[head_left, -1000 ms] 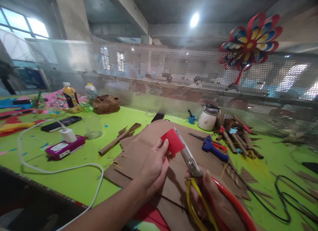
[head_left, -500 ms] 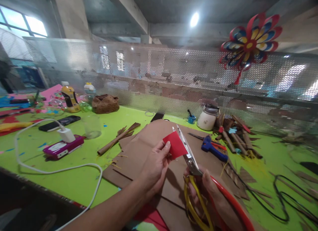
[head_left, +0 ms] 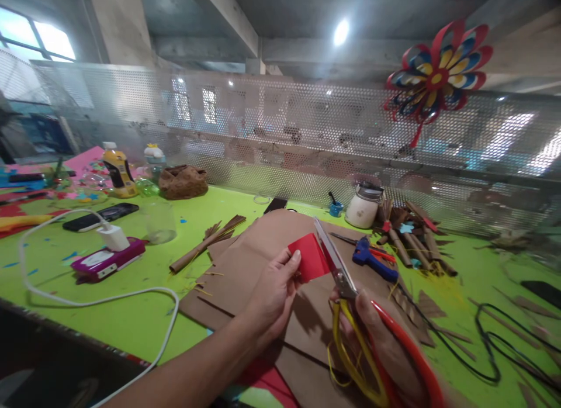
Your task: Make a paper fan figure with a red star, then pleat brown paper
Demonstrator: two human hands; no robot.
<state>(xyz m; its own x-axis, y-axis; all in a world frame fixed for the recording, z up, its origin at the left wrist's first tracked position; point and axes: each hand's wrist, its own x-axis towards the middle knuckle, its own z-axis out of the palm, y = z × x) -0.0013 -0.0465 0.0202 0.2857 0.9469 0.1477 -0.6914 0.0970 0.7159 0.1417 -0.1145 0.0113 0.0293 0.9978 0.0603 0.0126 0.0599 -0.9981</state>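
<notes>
My left hand [head_left: 278, 288] pinches a small red paper square [head_left: 310, 259] between thumb and fingers, above a large brown paper sheet [head_left: 258, 250]. My right hand [head_left: 377, 332] is wrapped round the handles of the scissors [head_left: 346, 285], one loop yellow and the other red. The metal blades point up and away, lying along the right edge of the red paper, nearly together. A narrow strip of red shows beside the blades. More red paper [head_left: 272, 381] lies under my left forearm, partly hidden.
A blue glue gun [head_left: 372, 260] lies right of the blades. Rolled brown paper bundles [head_left: 409, 238] and a white jar [head_left: 363, 206] stand behind it. At left are a purple power strip [head_left: 109, 259], a phone [head_left: 100, 216], a clear cup [head_left: 160, 224] and a yellow bottle [head_left: 119, 171].
The scissor blades have closed along the red paper's right edge, and my right hand has shifted slightly right. My left hand keeps its hold. The whole view has moved a little.
</notes>
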